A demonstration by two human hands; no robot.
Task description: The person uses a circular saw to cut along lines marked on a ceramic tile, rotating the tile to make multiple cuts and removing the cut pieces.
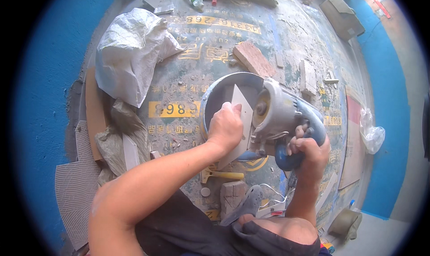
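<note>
My left hand [226,123] grips a narrow, pointed piece of pale tile [245,121], the thumb pressed on its face. It holds the piece at a slant over a round grey-blue bucket [219,94]. My right hand [311,148] is wrapped round the blue handle of a dusty circular power saw [275,110] with a grey metal guard. The saw is tilted over the bucket's right side, close to the tile's right edge. Whether its blade touches the tile I cannot tell.
Bricks [254,59] [230,197] and a yellow-handled tool [226,175] lie near the bucket on the dusty printed floor sheet. A white sack [130,54] and ridged tiles [74,193] are at left. A white cord [273,191] runs by my shoe [245,206].
</note>
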